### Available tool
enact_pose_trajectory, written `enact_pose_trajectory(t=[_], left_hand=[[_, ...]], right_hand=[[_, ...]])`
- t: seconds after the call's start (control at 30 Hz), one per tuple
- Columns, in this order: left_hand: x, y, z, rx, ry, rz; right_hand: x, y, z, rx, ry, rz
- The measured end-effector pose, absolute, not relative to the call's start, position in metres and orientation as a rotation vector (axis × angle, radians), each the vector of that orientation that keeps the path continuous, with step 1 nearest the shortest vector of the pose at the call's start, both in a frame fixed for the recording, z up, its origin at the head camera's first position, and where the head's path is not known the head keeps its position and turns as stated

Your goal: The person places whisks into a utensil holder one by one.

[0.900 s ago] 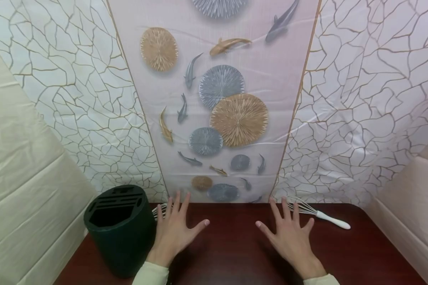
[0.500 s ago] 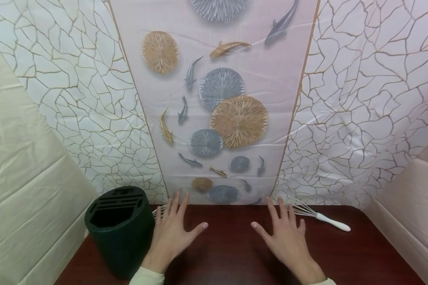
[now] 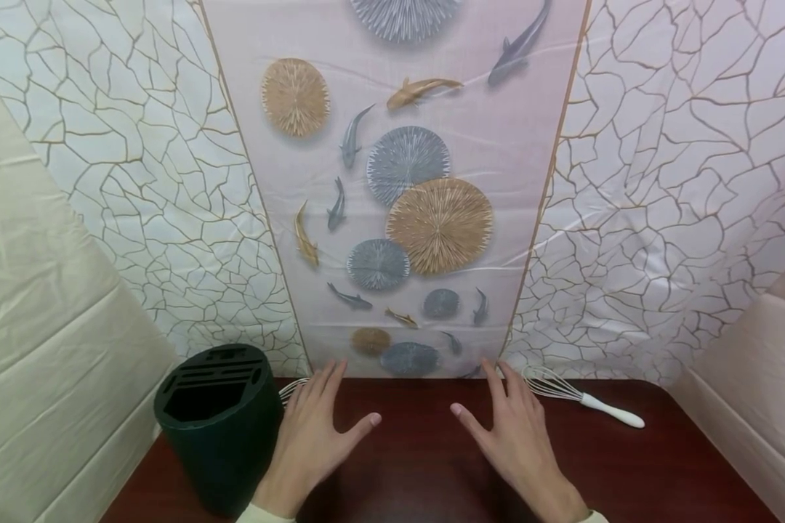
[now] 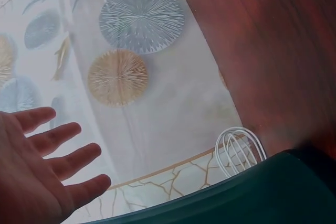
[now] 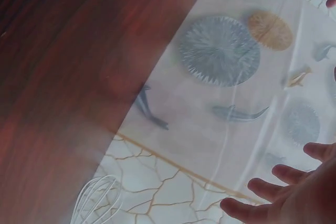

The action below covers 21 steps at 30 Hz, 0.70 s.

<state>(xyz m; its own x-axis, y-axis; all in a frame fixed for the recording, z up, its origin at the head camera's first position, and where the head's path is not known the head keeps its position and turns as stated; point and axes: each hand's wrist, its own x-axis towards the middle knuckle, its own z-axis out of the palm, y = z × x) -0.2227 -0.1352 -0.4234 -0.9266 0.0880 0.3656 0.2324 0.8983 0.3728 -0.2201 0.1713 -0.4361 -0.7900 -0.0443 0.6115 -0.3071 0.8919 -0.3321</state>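
Left hand and right hand flat on the dark worktop, fingers spread, holding nothing. White-handled whisk at the back edge, just right of the right hand. Second whisk behind the left hand, beside the green knife block.

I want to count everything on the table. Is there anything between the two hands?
No. In the head view, only bare dark red table lies between the left hand and the right hand.
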Motion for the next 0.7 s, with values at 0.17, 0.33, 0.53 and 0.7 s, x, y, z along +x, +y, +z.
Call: enact_pose_trajectory(t=[0.17,0.33,0.53,0.7], left_hand=[[-0.214,-0.137,-0.421,-0.256,-2.668,-0.57],[-0.204,-0.136,-0.421,-0.268,-2.557,-0.539],[-0.196,-0.137,-0.419,-0.258,-2.399,-0.437],[-0.187,-0.144,-0.419,-0.242,-2.305,-0.383]], right_hand=[[-0.219,0.162,-0.43,0.267,-2.428,0.669],[-0.219,0.154,-0.425,0.254,-2.492,0.776],[-0.218,0.145,-0.421,0.25,-2.534,0.887],[-0.217,0.137,-0.417,0.271,-2.569,0.981]])
